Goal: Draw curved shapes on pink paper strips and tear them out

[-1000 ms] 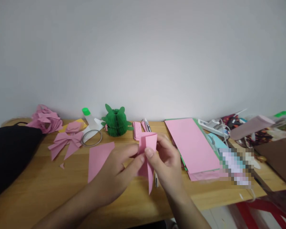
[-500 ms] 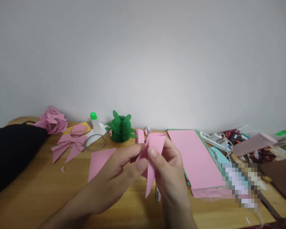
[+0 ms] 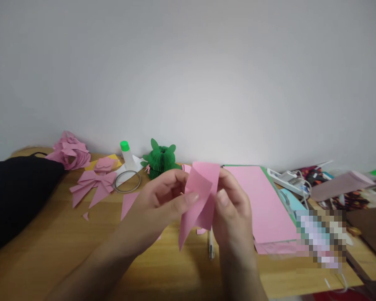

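Note:
A folded piece of pink paper (image 3: 200,184) is held up between both hands above the wooden table. My left hand (image 3: 163,205) pinches its left side, thumb on the front and fingers behind. On the right edge, my right hand (image 3: 233,209) grips it with the thumb in front, its other fingers partly hidden. One pointed end of the paper hangs down. Beneath the hands lies a pen (image 3: 211,246), partly covered. Behind the left hand a flat pink sheet (image 3: 129,205) shows in part, and a green paper honeycomb figure (image 3: 163,161) stands beyond.
A pink paper bow (image 3: 95,184), a round ring (image 3: 127,181) and a glue stick (image 3: 125,154) are at the left back, near a black bag (image 3: 21,196). Stacked pink sheets (image 3: 266,205) lie right, with a power strip (image 3: 285,182) behind. Crumpled pink paper (image 3: 69,151) rests against the wall.
The pink paper has been turned, and its overlapping flap now faces left, with the pointed end further left. My right thumb has shifted from the middle to the right edge.

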Available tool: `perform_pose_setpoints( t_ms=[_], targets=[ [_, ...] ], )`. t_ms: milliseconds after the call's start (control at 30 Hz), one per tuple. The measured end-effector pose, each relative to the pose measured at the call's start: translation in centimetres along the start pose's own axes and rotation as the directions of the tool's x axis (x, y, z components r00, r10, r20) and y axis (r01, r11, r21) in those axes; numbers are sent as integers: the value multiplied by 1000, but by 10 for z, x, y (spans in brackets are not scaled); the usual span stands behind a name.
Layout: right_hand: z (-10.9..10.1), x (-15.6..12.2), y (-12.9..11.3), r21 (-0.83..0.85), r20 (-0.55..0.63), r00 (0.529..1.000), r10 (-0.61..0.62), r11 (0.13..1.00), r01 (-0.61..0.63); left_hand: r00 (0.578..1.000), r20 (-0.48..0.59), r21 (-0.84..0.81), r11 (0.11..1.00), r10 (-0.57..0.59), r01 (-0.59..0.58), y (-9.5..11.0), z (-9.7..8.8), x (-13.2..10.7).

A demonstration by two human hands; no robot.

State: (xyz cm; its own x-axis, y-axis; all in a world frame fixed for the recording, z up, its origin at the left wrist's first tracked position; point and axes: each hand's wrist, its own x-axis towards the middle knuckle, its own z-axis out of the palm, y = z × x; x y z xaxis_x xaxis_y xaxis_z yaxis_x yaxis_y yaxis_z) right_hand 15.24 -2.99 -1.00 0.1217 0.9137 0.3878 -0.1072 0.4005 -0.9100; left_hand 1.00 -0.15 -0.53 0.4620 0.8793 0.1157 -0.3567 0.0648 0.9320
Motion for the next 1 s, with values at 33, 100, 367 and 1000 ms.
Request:
perform_pose_setpoints(
  t_ms=[33,100,367,1000],
  targets=[
    [-1,-2,-1,-43,-22,1000,-19,999,18,1000,-19,30,999,24,-23,-2,0,-1],
    [-1,-5,-4,-157,-67,996,-67,986,56,997,-44,101,993,58,-53,-4,-1,-4],
    [-1,-11,-12,-318,-72,985,-159,939,128,987,-17,118,981,158,-155,2,2,-10],
    [-3,-17,-18,-317,-108,977,-186,938,144,986,-67,233,963,151,-132,2,6,-11]
  ],
)
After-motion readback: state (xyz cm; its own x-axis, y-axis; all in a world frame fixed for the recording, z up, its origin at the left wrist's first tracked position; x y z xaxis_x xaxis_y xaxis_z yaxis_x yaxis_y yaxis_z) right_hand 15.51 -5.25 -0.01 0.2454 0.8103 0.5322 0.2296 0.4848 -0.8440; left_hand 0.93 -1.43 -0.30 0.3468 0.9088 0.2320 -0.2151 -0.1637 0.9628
